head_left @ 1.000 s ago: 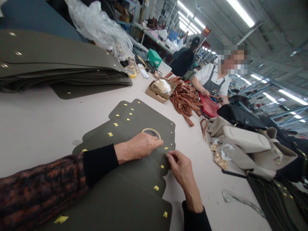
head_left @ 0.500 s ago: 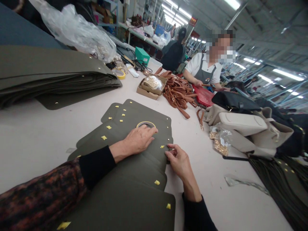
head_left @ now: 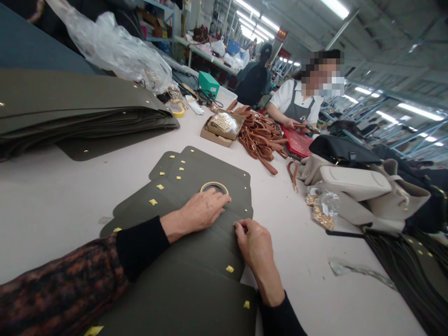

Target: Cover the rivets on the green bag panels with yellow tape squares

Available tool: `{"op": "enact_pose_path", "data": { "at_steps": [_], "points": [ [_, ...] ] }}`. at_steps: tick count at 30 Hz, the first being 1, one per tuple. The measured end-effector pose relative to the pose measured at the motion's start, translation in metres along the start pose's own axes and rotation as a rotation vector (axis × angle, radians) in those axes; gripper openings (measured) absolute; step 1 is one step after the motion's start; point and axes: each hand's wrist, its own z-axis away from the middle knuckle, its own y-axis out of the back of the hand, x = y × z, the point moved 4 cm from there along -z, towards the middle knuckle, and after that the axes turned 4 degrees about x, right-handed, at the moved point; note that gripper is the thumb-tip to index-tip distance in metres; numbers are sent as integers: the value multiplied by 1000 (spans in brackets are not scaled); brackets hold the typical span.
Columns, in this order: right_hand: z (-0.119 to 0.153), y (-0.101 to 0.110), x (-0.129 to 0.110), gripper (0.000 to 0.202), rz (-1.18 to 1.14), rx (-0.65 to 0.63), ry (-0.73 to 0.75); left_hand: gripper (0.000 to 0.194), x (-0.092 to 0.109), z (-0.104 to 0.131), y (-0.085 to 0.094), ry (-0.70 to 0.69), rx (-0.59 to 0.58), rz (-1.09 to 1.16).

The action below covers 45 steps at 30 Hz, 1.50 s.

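Observation:
Dark olive panels (head_left: 182, 280) lie overlapped on the table in front of me, with small yellow tape pieces (head_left: 153, 202) stuck on them. My left hand (head_left: 199, 210) rests flat on the upper panel, fingers stretched out. Its fingertips are at the near rim of a roll of yellow tape (head_left: 214, 183), and they partly cover the roll. At the panel's right edge, my right hand (head_left: 255, 240) pinches thumb and forefinger together at a small piece of yellow tape, mostly hidden by the fingertips. Small metal studs show along the panel's right edge.
A thick stack of olive panels (head_left: 105, 123) lies at the left. Beyond stand a box of gold hardware (head_left: 222, 126) and a heap of brown straps (head_left: 261, 140). Beige bags (head_left: 357, 182) and bagged gold chains (head_left: 324, 214) lie right. A co-worker (head_left: 297, 105) works across the table.
My right hand has moved a little left over the panel edge, and its fingers have closed at the yellow tape piece there. My left hand has stayed beside the tape roll.

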Motion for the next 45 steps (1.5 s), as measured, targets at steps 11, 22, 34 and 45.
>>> {"op": "enact_pose_path", "data": {
  "at_steps": [11, 22, 34, 45],
  "points": [
    [-1, 5, 7, 16, -325, -82, 84, 23, 0, -3, 8, -49, 81, 115],
    [3, 18, -9, 17, -617, 261, 331, 45, 23, 3, 14, -205, 94, 167],
    [9, 21, -14, 16, -353, 438, 423, 19, 32, 3, 16, -189, 79, 6],
    [7, 19, -7, 14, -765, 294, -29, 18, 42, 1, 19, -168, 214, -54]
  ]
}}
